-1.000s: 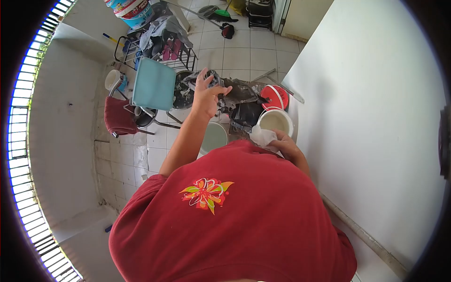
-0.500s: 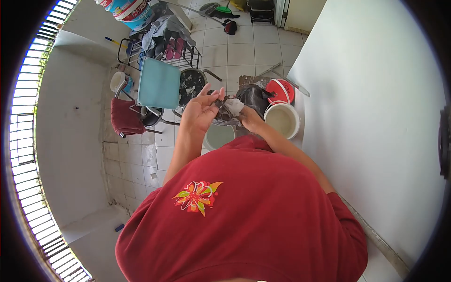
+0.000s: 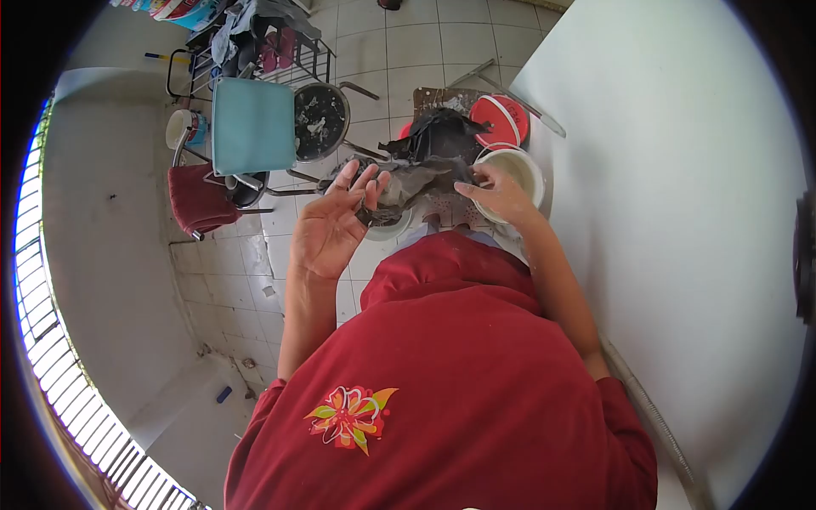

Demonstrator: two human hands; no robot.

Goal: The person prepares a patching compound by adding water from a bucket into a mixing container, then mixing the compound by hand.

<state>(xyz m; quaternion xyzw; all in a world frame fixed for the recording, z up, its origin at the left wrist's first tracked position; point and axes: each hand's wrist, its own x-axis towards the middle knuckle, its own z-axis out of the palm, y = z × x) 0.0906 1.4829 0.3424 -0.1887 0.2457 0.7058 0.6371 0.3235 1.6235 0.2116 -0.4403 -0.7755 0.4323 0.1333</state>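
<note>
A dark, crumpled plastic piece [image 3: 404, 183] with whitish smears stretches between my hands in the head view. My left hand [image 3: 334, 217], palm up with its fingers curled round the plastic's left end, grips it. The right end is pinched in my right hand [image 3: 499, 194], beside the white bucket [image 3: 531, 174]. Below the plastic, a pale round bucket [image 3: 391, 229] is partly hidden. Just beyond lies a black plastic bag [image 3: 446, 136], next to a red lid [image 3: 500, 121].
To the left are a teal chair seat [image 3: 253, 126], a black round stool [image 3: 321, 121] with white splatters and a chair with a maroon cloth [image 3: 200, 198]. A metal rack [image 3: 319, 61] stands behind. The white wall [image 3: 671, 195] borders the right.
My hands have moved apart, stretching the bunched plastic out sideways. The view has shifted, and my right hand is now nearer the white bucket.
</note>
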